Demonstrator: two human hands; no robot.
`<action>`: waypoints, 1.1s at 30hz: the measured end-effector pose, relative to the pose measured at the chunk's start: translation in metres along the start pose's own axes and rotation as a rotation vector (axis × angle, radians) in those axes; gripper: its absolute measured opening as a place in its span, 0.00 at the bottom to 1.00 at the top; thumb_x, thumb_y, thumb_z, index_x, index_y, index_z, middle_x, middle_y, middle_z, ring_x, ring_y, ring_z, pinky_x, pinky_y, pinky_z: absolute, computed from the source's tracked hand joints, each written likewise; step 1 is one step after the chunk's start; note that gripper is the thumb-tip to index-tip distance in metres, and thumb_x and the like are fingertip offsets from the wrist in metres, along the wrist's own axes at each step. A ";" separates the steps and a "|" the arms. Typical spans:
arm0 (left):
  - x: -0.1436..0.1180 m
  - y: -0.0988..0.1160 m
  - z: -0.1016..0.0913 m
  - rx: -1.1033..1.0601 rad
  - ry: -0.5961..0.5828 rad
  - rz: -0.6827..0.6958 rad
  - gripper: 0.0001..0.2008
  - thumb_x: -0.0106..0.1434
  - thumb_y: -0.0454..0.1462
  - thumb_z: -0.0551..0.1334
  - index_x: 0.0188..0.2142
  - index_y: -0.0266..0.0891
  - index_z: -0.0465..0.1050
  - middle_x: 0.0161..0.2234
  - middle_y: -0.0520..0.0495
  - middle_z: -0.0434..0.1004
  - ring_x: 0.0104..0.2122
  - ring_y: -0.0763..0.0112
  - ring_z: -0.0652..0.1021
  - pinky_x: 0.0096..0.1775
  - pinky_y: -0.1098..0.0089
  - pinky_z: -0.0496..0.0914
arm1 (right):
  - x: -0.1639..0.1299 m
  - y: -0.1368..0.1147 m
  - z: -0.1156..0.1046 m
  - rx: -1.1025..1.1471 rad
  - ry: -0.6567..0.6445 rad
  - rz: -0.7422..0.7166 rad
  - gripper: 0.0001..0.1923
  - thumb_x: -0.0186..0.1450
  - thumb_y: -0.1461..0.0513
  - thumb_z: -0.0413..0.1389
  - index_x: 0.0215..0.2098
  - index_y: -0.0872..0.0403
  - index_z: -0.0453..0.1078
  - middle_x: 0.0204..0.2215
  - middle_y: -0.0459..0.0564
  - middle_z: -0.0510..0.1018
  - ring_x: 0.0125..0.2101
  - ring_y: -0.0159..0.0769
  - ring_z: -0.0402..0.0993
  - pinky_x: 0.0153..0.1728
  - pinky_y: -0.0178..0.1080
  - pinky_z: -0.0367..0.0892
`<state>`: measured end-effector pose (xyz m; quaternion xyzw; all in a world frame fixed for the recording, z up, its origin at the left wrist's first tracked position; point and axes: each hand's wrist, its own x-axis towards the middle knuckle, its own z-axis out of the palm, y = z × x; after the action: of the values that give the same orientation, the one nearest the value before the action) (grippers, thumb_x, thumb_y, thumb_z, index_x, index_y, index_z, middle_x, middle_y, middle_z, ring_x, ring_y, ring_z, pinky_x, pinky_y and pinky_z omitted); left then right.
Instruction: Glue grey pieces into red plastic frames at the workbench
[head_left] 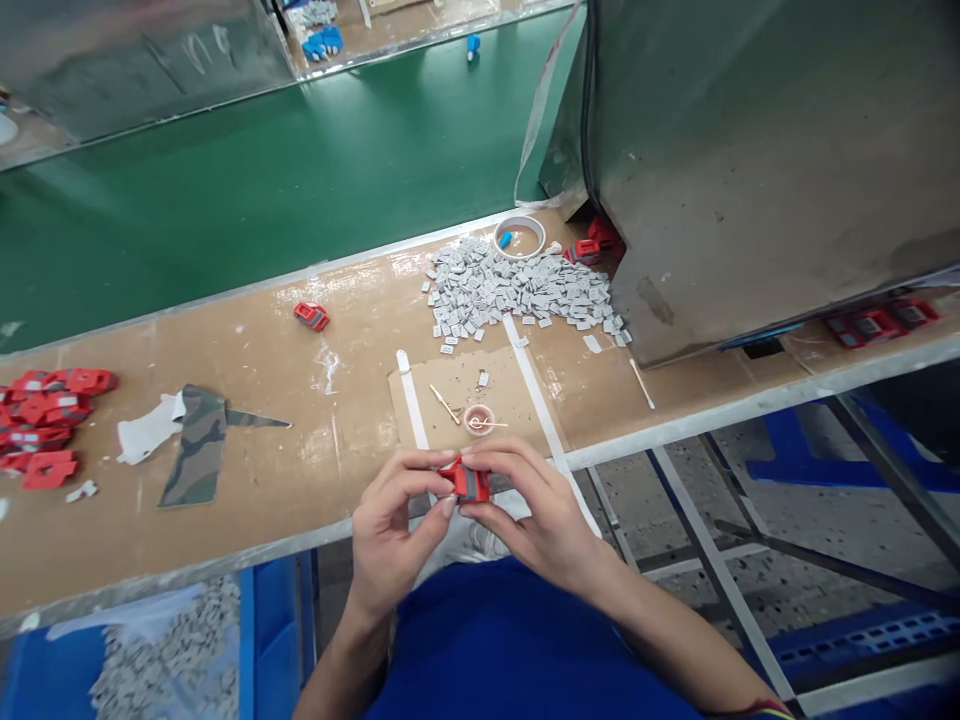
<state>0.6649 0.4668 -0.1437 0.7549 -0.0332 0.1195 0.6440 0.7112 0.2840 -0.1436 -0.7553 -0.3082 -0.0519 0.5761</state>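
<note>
Between the fingertips of my left hand (pixel 401 515) and my right hand (pixel 536 510) is a small red and grey toy car (pixel 470 482), held just over the table's front edge. Both hands pinch it from opposite sides, and the fingers cover its ends. Just beyond it stands a small round cup (pixel 480 420) with a cotton swab (pixel 491 424) lying across it. Left of the cup lies a thin white stick (pixel 445 404). One small grey piece (pixel 484 379) rests behind the cup on the taped cardboard.
A heap of small grey pieces (pixel 525 290) spreads at the back, with a tape roll (pixel 519 238) on it. Red car bodies (pixel 52 410) pile up at left, near a camouflage cloth (pixel 196 450). A green conveyor belt (pixel 300 180) runs behind. A metal box (pixel 780 170) blocks the right.
</note>
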 end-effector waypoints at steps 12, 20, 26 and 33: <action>-0.006 -0.006 -0.002 0.058 -0.062 0.088 0.19 0.67 0.30 0.68 0.57 0.44 0.76 0.56 0.40 0.81 0.57 0.60 0.80 0.58 0.62 0.76 | -0.006 0.006 0.008 0.233 0.064 0.133 0.12 0.74 0.59 0.61 0.55 0.48 0.71 0.45 0.52 0.75 0.46 0.40 0.79 0.46 0.40 0.79; -0.009 -0.015 0.003 0.122 -0.040 0.124 0.21 0.71 0.35 0.67 0.62 0.48 0.74 0.57 0.43 0.83 0.58 0.65 0.81 0.61 0.68 0.75 | -0.016 0.004 0.021 0.418 0.136 0.278 0.10 0.74 0.59 0.59 0.53 0.47 0.70 0.49 0.53 0.77 0.50 0.39 0.78 0.51 0.41 0.77; 0.003 -0.004 0.000 0.287 -0.120 0.236 0.19 0.70 0.36 0.67 0.60 0.44 0.76 0.53 0.41 0.84 0.53 0.63 0.84 0.55 0.67 0.79 | -0.009 0.000 0.008 0.250 0.055 0.205 0.07 0.72 0.67 0.57 0.45 0.49 0.71 0.46 0.51 0.77 0.49 0.38 0.77 0.49 0.40 0.73; 0.006 0.003 -0.002 0.338 -0.213 0.237 0.15 0.73 0.36 0.63 0.57 0.39 0.77 0.50 0.37 0.84 0.51 0.63 0.84 0.53 0.68 0.80 | -0.013 0.005 0.008 0.240 0.014 0.229 0.08 0.71 0.68 0.56 0.35 0.50 0.66 0.39 0.48 0.73 0.41 0.36 0.73 0.41 0.36 0.69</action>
<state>0.6697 0.4692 -0.1389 0.8512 -0.1689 0.1179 0.4828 0.7008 0.2855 -0.1562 -0.7109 -0.2201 0.0461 0.6664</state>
